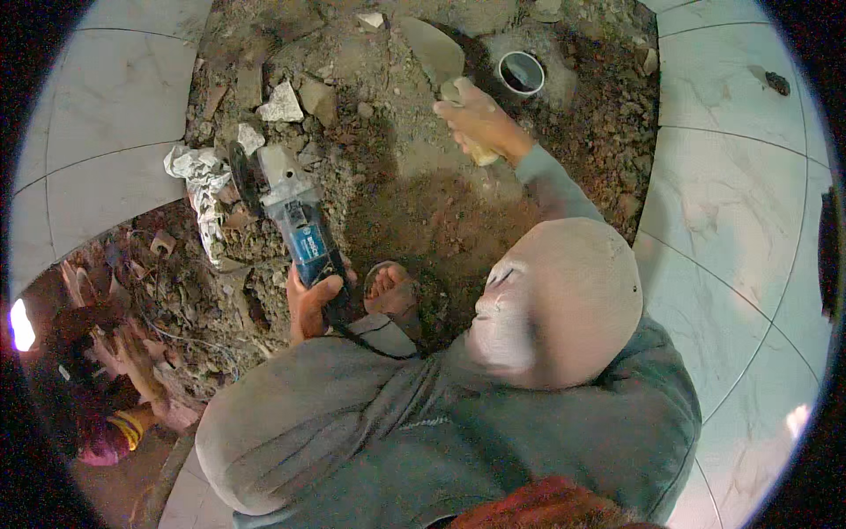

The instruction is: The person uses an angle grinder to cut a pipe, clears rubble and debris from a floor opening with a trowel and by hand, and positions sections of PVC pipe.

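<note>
In the dug-out patch of rubble between white floor tiles (740, 176), one blue angle grinder (295, 212) lies disc-forward on the dirt, dusty grey at its head. The left hand (310, 304) wraps closed around its rear handle, arm bent in. The right hand (480, 119), arm stretched forward, clenches one trowel (436, 53) by its pale handle, blade beside one white pipe opening (522, 72)

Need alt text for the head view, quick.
A person crouches over a dug-up dirt patch in a white tiled floor, left hand gripping a blue angle grinder, right hand holding a trowel near a white pipe opening.
</note>
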{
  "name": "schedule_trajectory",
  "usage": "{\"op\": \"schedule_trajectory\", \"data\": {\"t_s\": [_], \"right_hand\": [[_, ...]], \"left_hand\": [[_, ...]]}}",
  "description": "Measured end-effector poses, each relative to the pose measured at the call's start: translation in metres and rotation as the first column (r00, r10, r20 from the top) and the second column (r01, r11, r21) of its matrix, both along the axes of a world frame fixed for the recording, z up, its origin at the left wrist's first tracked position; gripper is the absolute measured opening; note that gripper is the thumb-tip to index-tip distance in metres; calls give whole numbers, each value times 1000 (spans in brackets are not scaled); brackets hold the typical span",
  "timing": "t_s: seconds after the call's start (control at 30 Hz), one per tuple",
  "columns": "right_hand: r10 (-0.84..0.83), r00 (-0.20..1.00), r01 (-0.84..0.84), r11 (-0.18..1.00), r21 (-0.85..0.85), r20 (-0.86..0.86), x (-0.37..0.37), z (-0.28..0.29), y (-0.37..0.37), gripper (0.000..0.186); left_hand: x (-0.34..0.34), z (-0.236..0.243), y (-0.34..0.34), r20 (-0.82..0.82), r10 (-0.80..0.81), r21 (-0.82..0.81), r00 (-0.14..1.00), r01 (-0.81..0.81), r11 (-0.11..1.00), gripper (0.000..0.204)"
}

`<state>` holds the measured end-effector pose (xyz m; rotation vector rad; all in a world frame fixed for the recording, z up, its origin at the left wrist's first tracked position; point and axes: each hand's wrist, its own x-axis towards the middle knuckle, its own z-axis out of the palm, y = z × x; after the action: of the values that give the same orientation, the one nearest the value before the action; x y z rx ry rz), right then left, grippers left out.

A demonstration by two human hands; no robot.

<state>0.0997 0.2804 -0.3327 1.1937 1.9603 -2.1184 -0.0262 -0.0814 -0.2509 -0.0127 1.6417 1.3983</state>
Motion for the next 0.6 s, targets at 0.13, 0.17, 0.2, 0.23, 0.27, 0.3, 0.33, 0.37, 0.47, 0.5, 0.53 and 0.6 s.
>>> {"op": "schedule_trajectory", "data": {"t_s": [0.13,0.17,0.2,0.23,0.27,0.3,0.33,0.37,0.47,0.5,0.53,0.6], "right_hand": [[-2,1000,2,1000,-28,-20,44,-13,29,54],[243,970,-219,907,360,-22,61,-10,51,52],[375,925,-297,637,711,51,81,-16,73,51],[316,932,-327,519,790,178,85,20,89,45],[328,876,-473,444,761,353,83,46,111,49],[355,824,-560,392,730,442,65,60,123,51],[372,760,-645,331,689,533,48,80,136,53],[373,650,-724,41,688,662,31,97,144,50],[305,398,-821,-303,485,865,-29,123,132,46],[279,250,-885,-322,335,927,-41,123,129,44],[278,247,-886,-323,333,928,-42,96,138,44],[234,383,-609,-663,435,894,-28,25,170,30]], "left_hand": [[-2,-3,-7,-23,24,-51,999,-25,998,71],[-6,-11,-17,5,3,-62,1000,-2,998,72],[-7,-13,-16,13,-23,-106,1000,24,994,72],[-9,-14,-7,28,-46,-105,999,49,993,71],[-10,-8,0,36,-60,-112,998,63,992,70],[-8,-12,-4,57,-9,-121,998,16,992,70],[-9,-16,-8,67,-14,-103,998,21,994,69],[-7,-17,-11,69,-25,-85,997,31,996,67],[-6,-20,-14,53,-10,-31,999,12,999,64],[-5,-13,-7,62,-1,-70,998,6,998,63],[-3,-11,-4,64,0,-69,998,5,998,63],[-8,-10,3,43,-38,-79,998,42,996,65]]}}
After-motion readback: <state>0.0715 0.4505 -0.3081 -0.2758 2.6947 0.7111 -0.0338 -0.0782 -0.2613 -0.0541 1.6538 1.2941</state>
